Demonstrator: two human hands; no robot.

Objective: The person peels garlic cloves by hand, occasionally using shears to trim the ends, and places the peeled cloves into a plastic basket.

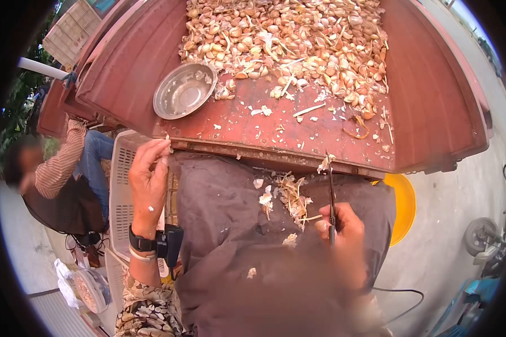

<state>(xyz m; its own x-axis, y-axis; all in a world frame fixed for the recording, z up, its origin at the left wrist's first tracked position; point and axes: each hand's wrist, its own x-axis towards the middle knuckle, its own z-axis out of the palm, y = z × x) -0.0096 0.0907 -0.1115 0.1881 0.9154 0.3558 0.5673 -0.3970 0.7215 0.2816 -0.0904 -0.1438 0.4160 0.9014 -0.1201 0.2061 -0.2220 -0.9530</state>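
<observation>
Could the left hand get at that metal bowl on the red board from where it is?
Probably yes. The left hand is at the near edge of the red board, and the metal bowl sits just beyond it. Only bare board and a few scraps of garlic skin lie nearby; nothing stands between.

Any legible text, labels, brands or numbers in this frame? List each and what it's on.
None legible.
Round steel bowl: no marking visible.
Black wristwatch on the left hand: face turned away, nothing to read.
Slim dark knife in the right hand: no print visible.
White slatted plastic crate: no label.
</observation>
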